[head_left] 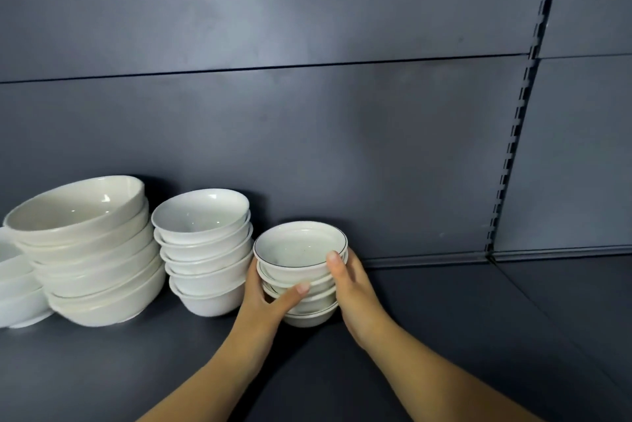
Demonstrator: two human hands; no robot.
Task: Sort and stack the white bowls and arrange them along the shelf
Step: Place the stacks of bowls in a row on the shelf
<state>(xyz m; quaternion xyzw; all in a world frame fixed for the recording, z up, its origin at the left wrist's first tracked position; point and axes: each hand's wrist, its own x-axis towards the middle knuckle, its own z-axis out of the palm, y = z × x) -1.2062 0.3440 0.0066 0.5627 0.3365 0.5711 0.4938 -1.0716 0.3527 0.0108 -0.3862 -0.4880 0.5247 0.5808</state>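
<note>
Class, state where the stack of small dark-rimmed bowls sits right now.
In the head view, the stack of dark-rimmed bowls stands on the shelf near centre, just right of the medium bowl stack, held between the left hand and right hand.

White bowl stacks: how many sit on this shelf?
4: cropped white stack at left edge (more may lie beyond), large-bowl stack, medium-bowl stack, small dark-rimmed stack rightmost.

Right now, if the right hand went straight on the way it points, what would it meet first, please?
The small stack of dark-rimmed bowls: the right hand holds its right side, the left hand its left. Pushed on, the stack would likely reach the shelf's back panel, though depth is unclear.
</note>
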